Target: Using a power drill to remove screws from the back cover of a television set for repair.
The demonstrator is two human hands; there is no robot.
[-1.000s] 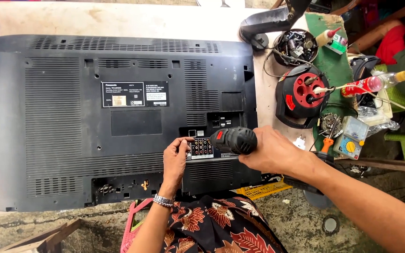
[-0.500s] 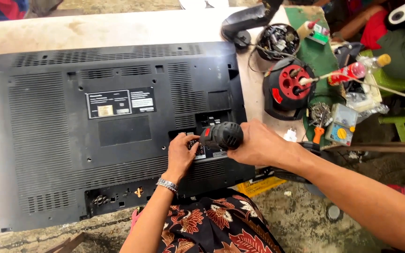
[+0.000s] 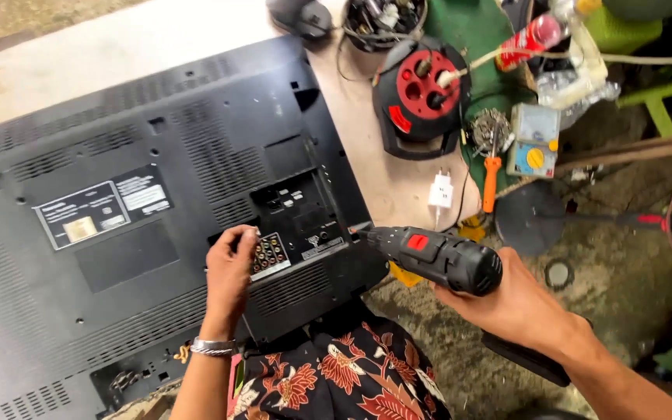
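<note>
This place looks like a small repair workshop. A television (image 3: 157,225) lies with its back up on a board, and around it are a cable reel (image 3: 421,93), a multimeter (image 3: 533,140), a wire brush (image 3: 491,148) and loose cables on rough ground.

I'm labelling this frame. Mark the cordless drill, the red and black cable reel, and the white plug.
cordless drill (image 3: 445,260): head view, on its black body beside the red switch.
red and black cable reel (image 3: 423,85): head view, on the red hub.
white plug (image 3: 440,190): head view, on its white body.
</note>
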